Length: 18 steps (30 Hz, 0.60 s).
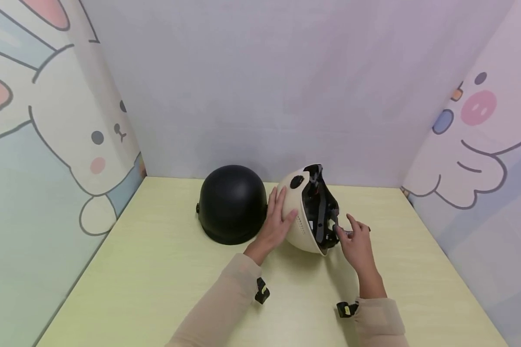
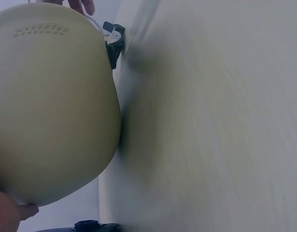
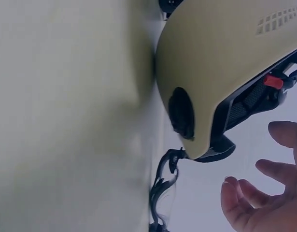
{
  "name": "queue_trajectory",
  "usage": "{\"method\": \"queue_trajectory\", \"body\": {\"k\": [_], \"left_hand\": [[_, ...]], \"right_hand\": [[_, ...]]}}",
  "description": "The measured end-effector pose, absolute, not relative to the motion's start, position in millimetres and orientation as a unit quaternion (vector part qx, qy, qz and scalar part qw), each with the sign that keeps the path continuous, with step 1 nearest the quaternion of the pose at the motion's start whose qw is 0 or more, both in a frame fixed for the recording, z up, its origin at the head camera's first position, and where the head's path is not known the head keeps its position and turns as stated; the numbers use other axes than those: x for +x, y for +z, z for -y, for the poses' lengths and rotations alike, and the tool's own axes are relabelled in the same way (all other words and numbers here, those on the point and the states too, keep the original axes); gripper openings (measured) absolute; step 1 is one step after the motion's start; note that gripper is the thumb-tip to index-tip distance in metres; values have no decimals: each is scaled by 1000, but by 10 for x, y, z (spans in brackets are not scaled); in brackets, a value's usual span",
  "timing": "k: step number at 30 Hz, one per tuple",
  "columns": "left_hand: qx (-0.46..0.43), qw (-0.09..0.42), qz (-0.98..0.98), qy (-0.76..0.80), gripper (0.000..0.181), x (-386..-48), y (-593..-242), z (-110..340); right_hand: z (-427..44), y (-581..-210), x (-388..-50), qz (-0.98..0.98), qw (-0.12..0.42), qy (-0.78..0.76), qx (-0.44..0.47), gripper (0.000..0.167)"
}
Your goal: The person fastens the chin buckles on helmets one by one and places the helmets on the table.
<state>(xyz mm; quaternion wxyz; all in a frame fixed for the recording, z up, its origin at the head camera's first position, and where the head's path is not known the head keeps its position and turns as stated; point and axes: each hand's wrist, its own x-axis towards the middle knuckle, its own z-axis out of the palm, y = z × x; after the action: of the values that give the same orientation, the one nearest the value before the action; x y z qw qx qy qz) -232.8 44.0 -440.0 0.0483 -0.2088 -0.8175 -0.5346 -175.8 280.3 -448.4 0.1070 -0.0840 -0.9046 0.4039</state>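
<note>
A cream helmet (image 1: pixel 292 212) is tipped on its side on the table, with its black-lined opening (image 1: pixel 320 212) facing right. My left hand (image 1: pixel 274 226) rests on its outer shell with the fingers extended; in the left wrist view the shell (image 2: pixel 56 106) covers most of that hand. My right hand (image 1: pixel 357 246) is beside the opening, fingers spread and loosely bent. In the right wrist view this hand (image 3: pixel 269 193) appears apart from the helmet and holds nothing visible. A red piece (image 3: pixel 273 81) shows among the inner straps.
A black helmet (image 1: pixel 232 205) stands dome up just left of the cream one. Dark strap-like pieces (image 3: pixel 162 188) lie beyond the cream helmet's rim, partly hidden by my right hand in the head view. The pale yellow table (image 1: pixel 156 270) ends at a curtain backdrop (image 1: pixel 265 96).
</note>
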Motion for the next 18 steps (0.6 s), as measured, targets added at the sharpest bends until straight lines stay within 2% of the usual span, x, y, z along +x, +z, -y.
{"method": "queue_trajectory", "body": {"k": [8,18], "left_hand": [[-215,60,822,-524,74,-2340,-4302,-365],[-197,32,832,-517,76,-2331,-4150,-248]], "right_hand": [[-2803,-4637,-1742,906,37,413,-88,68],[-2754,-4710,-1761,888,-6,452,-87,64]]}}
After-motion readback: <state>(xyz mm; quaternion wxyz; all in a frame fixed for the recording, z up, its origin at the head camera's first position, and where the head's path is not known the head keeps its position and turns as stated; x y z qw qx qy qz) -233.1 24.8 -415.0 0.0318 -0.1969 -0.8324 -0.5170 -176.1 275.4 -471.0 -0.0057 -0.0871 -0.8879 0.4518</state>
